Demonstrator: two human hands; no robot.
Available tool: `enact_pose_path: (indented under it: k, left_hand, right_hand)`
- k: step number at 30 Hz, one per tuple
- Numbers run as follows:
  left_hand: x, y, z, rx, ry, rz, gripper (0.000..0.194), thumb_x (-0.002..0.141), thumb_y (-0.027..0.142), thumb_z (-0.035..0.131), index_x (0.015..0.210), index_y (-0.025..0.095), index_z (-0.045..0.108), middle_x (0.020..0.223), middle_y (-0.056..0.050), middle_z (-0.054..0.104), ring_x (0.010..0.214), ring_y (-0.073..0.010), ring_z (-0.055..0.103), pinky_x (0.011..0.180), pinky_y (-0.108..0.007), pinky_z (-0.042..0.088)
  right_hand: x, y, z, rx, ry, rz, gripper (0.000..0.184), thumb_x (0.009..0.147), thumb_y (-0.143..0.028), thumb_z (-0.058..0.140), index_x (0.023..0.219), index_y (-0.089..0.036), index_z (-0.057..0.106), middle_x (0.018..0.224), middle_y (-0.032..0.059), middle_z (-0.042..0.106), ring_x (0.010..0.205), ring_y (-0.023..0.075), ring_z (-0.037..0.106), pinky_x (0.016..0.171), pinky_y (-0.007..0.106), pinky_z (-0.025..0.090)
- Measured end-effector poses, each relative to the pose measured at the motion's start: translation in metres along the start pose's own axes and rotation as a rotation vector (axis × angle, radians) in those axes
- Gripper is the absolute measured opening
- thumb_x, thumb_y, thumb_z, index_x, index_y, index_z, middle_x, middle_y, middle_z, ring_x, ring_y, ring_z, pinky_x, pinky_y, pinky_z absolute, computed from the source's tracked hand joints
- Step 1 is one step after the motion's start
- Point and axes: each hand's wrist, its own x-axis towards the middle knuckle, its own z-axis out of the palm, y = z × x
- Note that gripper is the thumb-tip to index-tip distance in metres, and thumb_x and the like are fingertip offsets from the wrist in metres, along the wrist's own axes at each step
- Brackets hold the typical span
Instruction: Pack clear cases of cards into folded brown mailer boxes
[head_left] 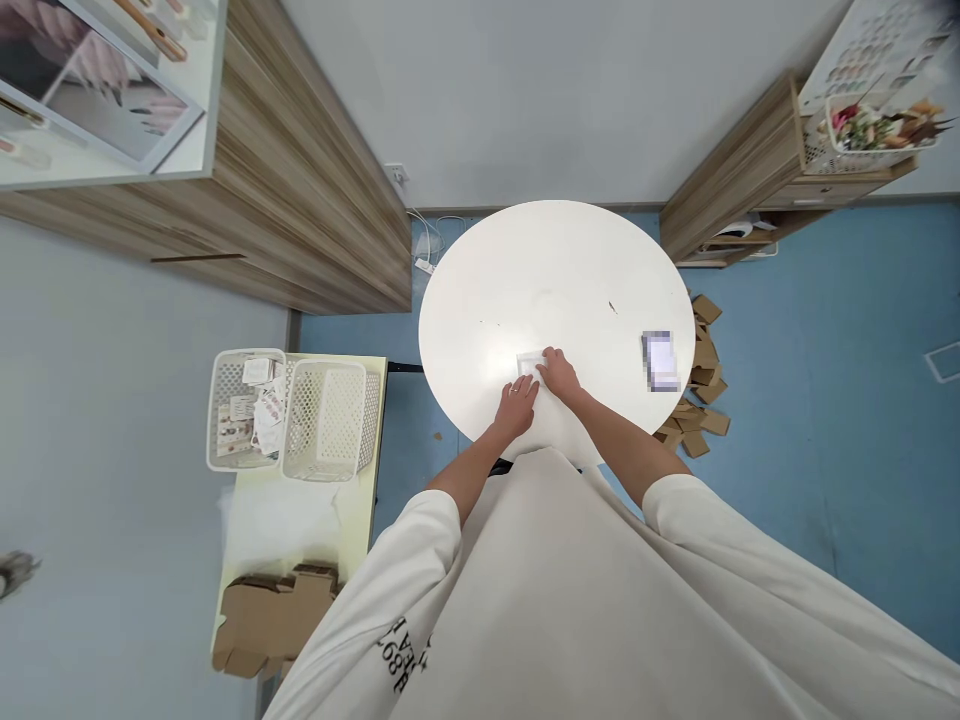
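Observation:
A small white flat packet (529, 362) lies near the front edge of a round white table (555, 280). My left hand (516, 405), a ring on one finger, rests at the packet's near left corner with fingers curled onto it. My right hand (559, 372) presses on the packet's right side, fingers bent over its edge. Both hands meet at the packet. How firmly either one grips it is too small to make out.
A blurred rectangular thing (660, 360) lies at the table's right edge. Brown cardboard pieces (701, 380) litter the blue floor to the right. Left stands a yellow side table (300, 500) with two white baskets (289, 410) and flat cardboard boxes (270, 615). Wooden cabinets flank the wall.

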Motion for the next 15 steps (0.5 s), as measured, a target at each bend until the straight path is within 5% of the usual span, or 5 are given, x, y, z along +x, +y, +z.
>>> enact_pose_path:
  k: [6, 15]
  left_hand:
    - [-0.001, -0.004, -0.001, 0.049, -0.059, 0.020, 0.087, 0.084, 0.011, 0.047, 0.164, 0.019, 0.015, 0.167, -0.014, 0.027, 0.156, -0.0297, 0.020, 0.123, -0.056, 0.018]
    - [-0.004, -0.015, -0.003, 0.041, -0.033, -0.001, 0.085, 0.085, 0.011, 0.048, 0.164, 0.020, 0.018, 0.167, -0.014, 0.026, 0.156, -0.0305, 0.019, 0.124, -0.058, 0.017]
  right_hand:
    - [-0.025, 0.005, 0.013, 0.076, 0.075, 0.032, 0.027, 0.098, -0.026, 0.043, 0.124, -0.024, 0.048, 0.118, 0.0115, 0.057, 0.090, 0.0249, 0.060, 0.077, 0.039, 0.051]
    - [-0.031, -0.014, 0.027, 0.196, 0.137, 0.127, 0.034, 0.091, -0.024, 0.042, 0.125, -0.024, 0.049, 0.102, 0.0069, 0.067, 0.092, 0.0237, 0.064, 0.081, 0.038, 0.052]
